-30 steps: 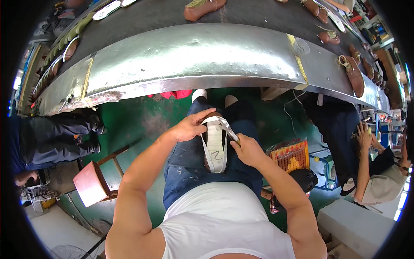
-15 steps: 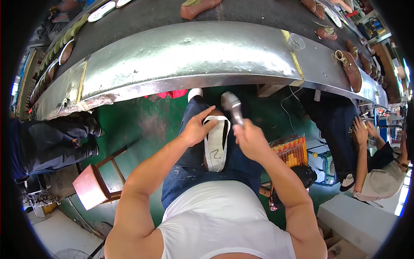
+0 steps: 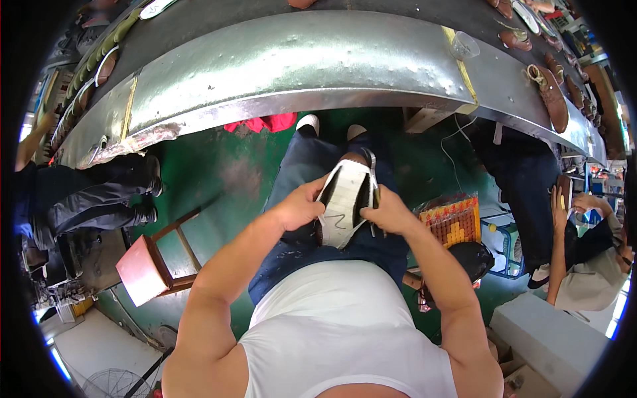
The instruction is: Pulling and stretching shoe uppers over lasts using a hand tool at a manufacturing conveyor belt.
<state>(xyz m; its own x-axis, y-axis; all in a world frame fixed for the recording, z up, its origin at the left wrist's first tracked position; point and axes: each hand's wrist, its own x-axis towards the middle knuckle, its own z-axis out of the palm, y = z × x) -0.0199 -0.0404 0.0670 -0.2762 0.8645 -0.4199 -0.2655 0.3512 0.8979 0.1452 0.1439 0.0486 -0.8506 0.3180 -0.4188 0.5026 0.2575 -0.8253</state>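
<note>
Apparently working the edge of the upturned shoe (image 3: pixel 342 211) at mid-frame, pinching it with the left hand (image 3: pixel 300 207), clasping a metal tool (image 3: pixel 373 174) in the right hand (image 3: pixel 387 212), likely needing steady support next.

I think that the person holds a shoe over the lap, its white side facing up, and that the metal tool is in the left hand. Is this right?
Not quite: the head view shows the metal tool in the right hand, not the left. The shoe is indeed held over the lap, its white side facing up.
</note>
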